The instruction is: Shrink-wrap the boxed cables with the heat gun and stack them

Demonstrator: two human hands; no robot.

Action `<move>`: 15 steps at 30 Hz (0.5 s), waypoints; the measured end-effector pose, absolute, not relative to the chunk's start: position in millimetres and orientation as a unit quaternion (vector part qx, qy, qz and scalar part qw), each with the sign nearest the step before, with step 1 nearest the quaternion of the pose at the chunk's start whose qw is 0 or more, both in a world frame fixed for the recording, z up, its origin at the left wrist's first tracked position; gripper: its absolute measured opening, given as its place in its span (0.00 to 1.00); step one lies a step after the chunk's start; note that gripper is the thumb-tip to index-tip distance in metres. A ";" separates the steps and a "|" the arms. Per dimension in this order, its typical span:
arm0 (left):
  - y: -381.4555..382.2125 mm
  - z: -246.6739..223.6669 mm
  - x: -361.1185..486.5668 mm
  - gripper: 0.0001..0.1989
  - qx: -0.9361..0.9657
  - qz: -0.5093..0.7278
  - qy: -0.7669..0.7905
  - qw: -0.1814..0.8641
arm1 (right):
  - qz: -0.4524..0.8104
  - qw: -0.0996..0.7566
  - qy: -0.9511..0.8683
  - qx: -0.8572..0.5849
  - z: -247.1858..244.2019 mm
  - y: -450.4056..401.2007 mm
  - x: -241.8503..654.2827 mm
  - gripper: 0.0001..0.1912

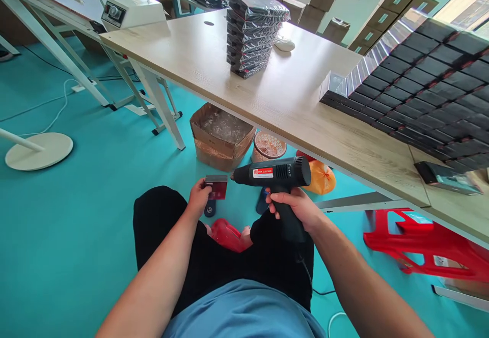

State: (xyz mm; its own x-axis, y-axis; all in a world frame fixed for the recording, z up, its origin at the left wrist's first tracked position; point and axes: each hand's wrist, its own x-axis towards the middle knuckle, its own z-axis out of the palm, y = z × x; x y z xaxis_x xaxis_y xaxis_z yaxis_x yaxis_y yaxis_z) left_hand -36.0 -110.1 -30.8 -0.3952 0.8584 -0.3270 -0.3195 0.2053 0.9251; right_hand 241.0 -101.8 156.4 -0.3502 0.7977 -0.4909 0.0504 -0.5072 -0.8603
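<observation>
Floor [95, 226]: teal, with a white round base [38, 151] at the left and thin cables near it.
Bench [183, 58]: pale wood top on white legs, slanting across ahead of the seated person's black trousers [229, 272].
Left hand [198, 199]: grip clamped on the left edge of a small box [217, 189], dark along its top and reddish on its face, held up off the bench, above the floor.
Right hand [292, 205]: grip wrapped around the handle of a black heat gun [273, 172], fingers by its blue trigger.
Nozzle [237, 174]: aimed at the small box, just beside it, a narrow gap between.
Stack on bench: dark packs in shiny clear film [252, 37], piled in a column, a white object [284, 44] just behind.
Bench, right side: a large block of dark boxes [420, 78] in neat rows, one separate box [449, 177] lying near its lower edge.
Under bench: an open carton [216, 149] of crumpled clear plastic, a round bin [269, 145] beside it, an orange bag [321, 177].
Lower right: a red plastic stool [424, 244].
Far left corner: a white machine [139, 11] with a dial.
Back wall: brown cartons [389, 15], stacked.
</observation>
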 end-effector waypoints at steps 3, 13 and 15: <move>-108.3 -30.6 -38.7 0.14 0.173 0.599 0.580 0.524 | 0.728 0.260 -0.419 -0.476 160.1 -103.0 239.8 0.14; -105.4 -23.5 -45.4 0.12 -0.017 0.649 0.483 0.587 | 0.741 0.183 -0.464 -0.450 147.4 -123.6 236.1 0.11; -104.8 -23.6 -46.9 0.11 -0.045 0.652 0.476 0.589 | 0.740 0.169 -0.467 -0.453 141.5 -129.7 240.9 0.10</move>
State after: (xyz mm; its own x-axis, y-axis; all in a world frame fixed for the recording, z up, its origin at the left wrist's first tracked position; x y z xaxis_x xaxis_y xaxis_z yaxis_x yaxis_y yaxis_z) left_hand -46.9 -104.8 -23.6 -0.3016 0.7254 -0.6187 -0.8102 0.1470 0.5674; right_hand 240.9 -129.7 141.5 -0.5317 0.6738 -0.5131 0.1728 -0.5068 -0.8446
